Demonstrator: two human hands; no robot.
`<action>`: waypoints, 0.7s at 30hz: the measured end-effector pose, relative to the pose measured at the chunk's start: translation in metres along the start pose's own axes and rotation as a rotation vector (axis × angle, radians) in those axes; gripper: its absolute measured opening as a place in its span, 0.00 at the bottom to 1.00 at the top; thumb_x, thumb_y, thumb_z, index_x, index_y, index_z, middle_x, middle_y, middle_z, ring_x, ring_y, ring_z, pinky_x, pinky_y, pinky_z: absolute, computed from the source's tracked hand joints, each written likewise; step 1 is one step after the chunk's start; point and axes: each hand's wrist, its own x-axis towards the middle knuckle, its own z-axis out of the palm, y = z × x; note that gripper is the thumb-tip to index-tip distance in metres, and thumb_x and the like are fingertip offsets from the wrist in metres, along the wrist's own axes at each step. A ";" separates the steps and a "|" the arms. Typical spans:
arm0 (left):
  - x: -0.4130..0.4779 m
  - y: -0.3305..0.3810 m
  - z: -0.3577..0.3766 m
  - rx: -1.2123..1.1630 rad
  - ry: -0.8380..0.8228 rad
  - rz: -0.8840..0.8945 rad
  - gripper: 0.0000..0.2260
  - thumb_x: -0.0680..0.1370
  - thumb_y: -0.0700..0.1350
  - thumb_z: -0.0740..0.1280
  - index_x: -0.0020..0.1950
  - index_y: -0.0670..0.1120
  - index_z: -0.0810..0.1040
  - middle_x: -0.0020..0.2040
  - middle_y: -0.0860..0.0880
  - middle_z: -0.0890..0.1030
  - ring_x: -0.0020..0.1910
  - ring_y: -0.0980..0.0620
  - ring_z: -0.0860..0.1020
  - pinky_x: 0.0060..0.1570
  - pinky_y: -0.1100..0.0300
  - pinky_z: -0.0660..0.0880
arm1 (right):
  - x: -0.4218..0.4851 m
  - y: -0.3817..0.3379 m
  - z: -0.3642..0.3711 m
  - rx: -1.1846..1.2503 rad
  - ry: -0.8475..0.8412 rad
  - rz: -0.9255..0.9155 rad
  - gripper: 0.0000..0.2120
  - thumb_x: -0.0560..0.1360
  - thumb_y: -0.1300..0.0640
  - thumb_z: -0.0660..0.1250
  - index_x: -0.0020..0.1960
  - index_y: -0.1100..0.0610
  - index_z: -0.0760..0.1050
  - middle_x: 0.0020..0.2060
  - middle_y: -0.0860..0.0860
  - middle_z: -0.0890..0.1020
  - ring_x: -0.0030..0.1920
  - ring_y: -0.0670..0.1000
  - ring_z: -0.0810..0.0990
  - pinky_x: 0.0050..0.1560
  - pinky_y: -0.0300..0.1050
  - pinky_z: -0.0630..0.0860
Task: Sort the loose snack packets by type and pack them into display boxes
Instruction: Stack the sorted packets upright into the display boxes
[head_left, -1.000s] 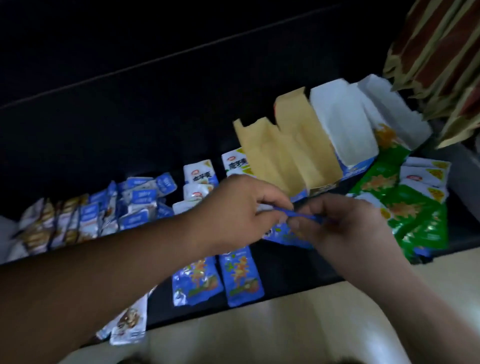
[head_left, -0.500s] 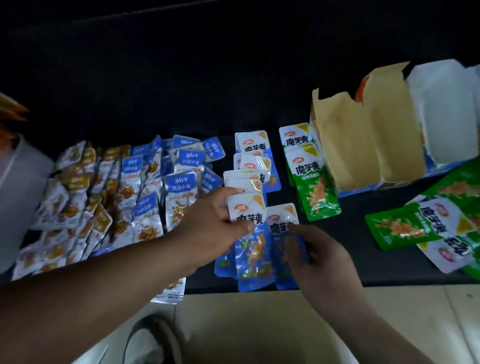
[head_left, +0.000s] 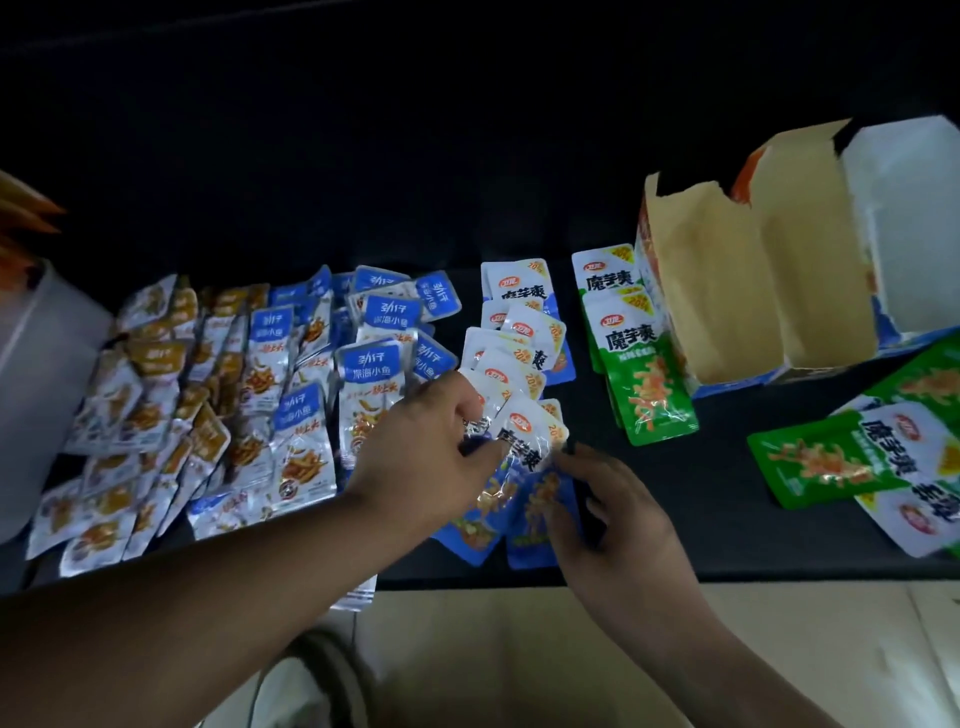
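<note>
Snack packets (head_left: 311, 395) lie sorted in overlapping rows on the dark table (head_left: 711, 457), the blue packets (head_left: 530, 436) in a column at the middle, the green packets (head_left: 644, 374) just beside the open display boxes (head_left: 727, 301). The left hand (head_left: 415, 457) pinches the top of a blue packet between thumb and curled fingers. The right hand (head_left: 618, 519) lies against the lower right edge of the same fanned bunch, but whether it grips or only steadies them cannot be told. These sachets look light, thin and floppy, with a glossy film that will likely slide one over another. A bunch is best squared up first, then held flat across its faces near the sealed ends, not by one corner, or it may fan out and spill on the way to a box.
</note>
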 end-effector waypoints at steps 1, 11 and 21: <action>-0.004 0.000 -0.001 0.021 -0.011 0.048 0.15 0.72 0.53 0.78 0.48 0.56 0.73 0.34 0.57 0.71 0.32 0.60 0.71 0.33 0.60 0.70 | 0.000 0.000 -0.004 -0.021 0.014 -0.008 0.17 0.76 0.56 0.73 0.65 0.49 0.80 0.64 0.42 0.78 0.66 0.42 0.77 0.64 0.52 0.79; -0.007 0.110 0.055 -0.153 -0.245 0.381 0.09 0.77 0.44 0.74 0.54 0.55 0.81 0.48 0.61 0.80 0.43 0.61 0.80 0.42 0.64 0.77 | 0.015 0.020 -0.141 -0.468 -0.094 0.301 0.21 0.77 0.37 0.65 0.66 0.45 0.76 0.57 0.46 0.83 0.59 0.52 0.81 0.57 0.50 0.79; 0.038 0.251 0.197 0.315 -0.488 0.498 0.35 0.79 0.57 0.70 0.82 0.52 0.59 0.83 0.46 0.56 0.82 0.44 0.54 0.76 0.48 0.64 | -0.003 0.096 -0.241 -0.183 0.684 0.375 0.11 0.77 0.52 0.72 0.59 0.51 0.82 0.54 0.51 0.78 0.52 0.55 0.82 0.51 0.46 0.76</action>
